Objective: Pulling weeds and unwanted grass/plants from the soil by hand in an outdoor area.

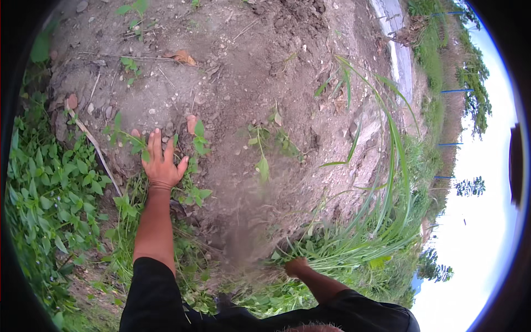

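Note:
My left hand (161, 166) lies flat, palm down, on the sloping brown soil (232, 108), fingers spread a little and thumb out to the right. Small leafy weeds (199, 141) stand beside its fingers and wrist. Lower right, my right hand (296, 267) is closed around the base of a clump of long grass (392, 166), whose blades arch up and to the right. The fingers of that hand are partly hidden and slightly blurred. A wilted uprooted weed (262, 166) lies on the soil between the hands.
A dry stick (97, 145) lies left of my left hand, near dense green weeds (49, 191). Small stones and a dry brown leaf (181, 57) are scattered on the soil. A pale concrete strip (394, 45) runs at upper right, with blue posts (456, 90) and trees beyond.

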